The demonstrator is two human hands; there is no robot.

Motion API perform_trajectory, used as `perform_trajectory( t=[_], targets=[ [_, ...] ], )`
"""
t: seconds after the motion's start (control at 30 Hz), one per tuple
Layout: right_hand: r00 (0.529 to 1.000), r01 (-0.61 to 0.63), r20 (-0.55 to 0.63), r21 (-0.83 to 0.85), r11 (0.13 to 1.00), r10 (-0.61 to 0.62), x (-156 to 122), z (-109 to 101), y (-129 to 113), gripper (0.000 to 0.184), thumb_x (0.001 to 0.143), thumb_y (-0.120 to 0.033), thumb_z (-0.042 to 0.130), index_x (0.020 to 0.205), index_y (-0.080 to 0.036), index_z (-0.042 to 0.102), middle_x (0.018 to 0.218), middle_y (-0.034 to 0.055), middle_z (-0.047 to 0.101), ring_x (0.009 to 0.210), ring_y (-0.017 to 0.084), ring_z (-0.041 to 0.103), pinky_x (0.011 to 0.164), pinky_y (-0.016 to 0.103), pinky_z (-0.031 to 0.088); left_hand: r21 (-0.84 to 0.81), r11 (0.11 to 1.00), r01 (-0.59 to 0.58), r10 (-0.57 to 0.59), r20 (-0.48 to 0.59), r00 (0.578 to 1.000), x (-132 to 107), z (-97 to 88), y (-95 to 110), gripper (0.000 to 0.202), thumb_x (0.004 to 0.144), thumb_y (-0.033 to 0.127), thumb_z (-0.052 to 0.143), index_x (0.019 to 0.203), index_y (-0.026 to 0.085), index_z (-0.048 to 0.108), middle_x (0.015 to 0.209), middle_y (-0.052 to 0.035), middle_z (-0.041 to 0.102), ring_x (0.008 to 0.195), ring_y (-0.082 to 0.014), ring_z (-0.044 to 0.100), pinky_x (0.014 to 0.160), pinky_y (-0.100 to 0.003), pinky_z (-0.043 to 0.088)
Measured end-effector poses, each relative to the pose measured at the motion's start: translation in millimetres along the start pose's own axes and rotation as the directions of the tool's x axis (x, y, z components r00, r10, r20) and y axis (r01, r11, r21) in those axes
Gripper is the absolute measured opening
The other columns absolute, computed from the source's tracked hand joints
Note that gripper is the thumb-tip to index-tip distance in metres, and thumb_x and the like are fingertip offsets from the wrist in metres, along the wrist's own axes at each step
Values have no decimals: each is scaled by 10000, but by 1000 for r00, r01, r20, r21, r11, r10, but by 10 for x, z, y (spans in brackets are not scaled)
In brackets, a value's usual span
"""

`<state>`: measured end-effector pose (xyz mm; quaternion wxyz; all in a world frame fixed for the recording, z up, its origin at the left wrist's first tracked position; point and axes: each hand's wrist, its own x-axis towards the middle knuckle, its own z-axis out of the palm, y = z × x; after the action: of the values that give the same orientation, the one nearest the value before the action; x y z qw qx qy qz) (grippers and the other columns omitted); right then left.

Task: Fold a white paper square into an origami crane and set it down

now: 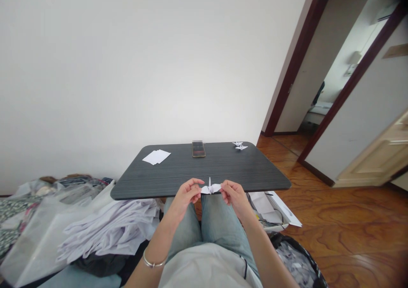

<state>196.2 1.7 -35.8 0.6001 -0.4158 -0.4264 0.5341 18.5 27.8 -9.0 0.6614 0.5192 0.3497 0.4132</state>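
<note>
A white paper crane (210, 189) is held at the front edge of the dark table (172, 177), its wings spread to both sides and one thin point standing up. The left wing tip is pinched between the thumb and fingers of my left hand (188, 192). On the other side, my right hand (233, 192) pinches the right wing tip. Two more folded paper cranes (241, 147) sit at the table's far right corner. Toward the far left lie white paper sheets (156, 156), slightly fanned.
A phone (198, 149) lies at the table's back edge, near the white wall (159, 67). Left of the table are piled white cloth (117, 228) and plastic bags. A box with papers and cables (267, 209) and a black bag of paper scraps (295, 262) stand at right.
</note>
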Motion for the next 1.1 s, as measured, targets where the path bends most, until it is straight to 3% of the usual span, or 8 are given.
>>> perform_trajectory(
  t=[0.23, 0.47, 0.67, 0.9, 1.1],
  targets=[
    [999, 21, -44, 15, 1000, -21, 30, -103, 24, 295, 699, -421, 636, 583, -169, 538, 419, -60, 471, 332, 48, 362, 317, 165, 238, 25, 1000, -14, 15, -46, 999, 19, -126, -19, 251, 723, 309, 611, 909, 142, 596, 529, 49, 506, 438, -43, 366, 452, -183, 237],
    [990, 29, -141, 9, 1000, -28, 121, -416, 93, 302, 703, -437, 647, 611, -169, 543, 438, -58, 477, 350, 50, 368, 329, 165, 249, 45, 998, -36, 44, -193, 980, 106, -516, -142, 283, 691, 330, 628, 898, 140, 594, 543, 47, 506, 449, -52, 385, 446, -178, 254],
    [958, 64, -273, -75, 995, -82, 333, -856, 152, 317, 676, -464, 653, 634, -169, 547, 457, -44, 505, 354, 63, 404, 328, 170, 254, 61, 998, -35, 52, -309, 950, 246, -804, -250, 322, 639, 346, 665, 880, 140, 607, 548, 47, 512, 443, -58, 410, 437, -172, 268],
    [917, 75, -377, -168, 983, -134, 707, -1487, 103, 309, 653, -454, 666, 630, -166, 557, 483, -34, 518, 375, 69, 431, 332, 176, 274, 4, 1000, -30, 29, -358, 933, 429, -946, -301, 324, 605, 322, 697, 861, 137, 624, 548, 49, 524, 456, -53, 433, 454, -163, 320],
    [899, -40, -433, -227, 973, -64, 1162, -1949, 78, 251, 754, -336, 640, 630, -139, 547, 540, -13, 542, 422, 75, 466, 386, 189, 361, 11, 996, -91, 88, -394, 915, 632, -1053, -308, 317, 586, 309, 707, 837, 129, 638, 542, 40, 545, 469, -61, 454, 478, -177, 359]
  ],
)
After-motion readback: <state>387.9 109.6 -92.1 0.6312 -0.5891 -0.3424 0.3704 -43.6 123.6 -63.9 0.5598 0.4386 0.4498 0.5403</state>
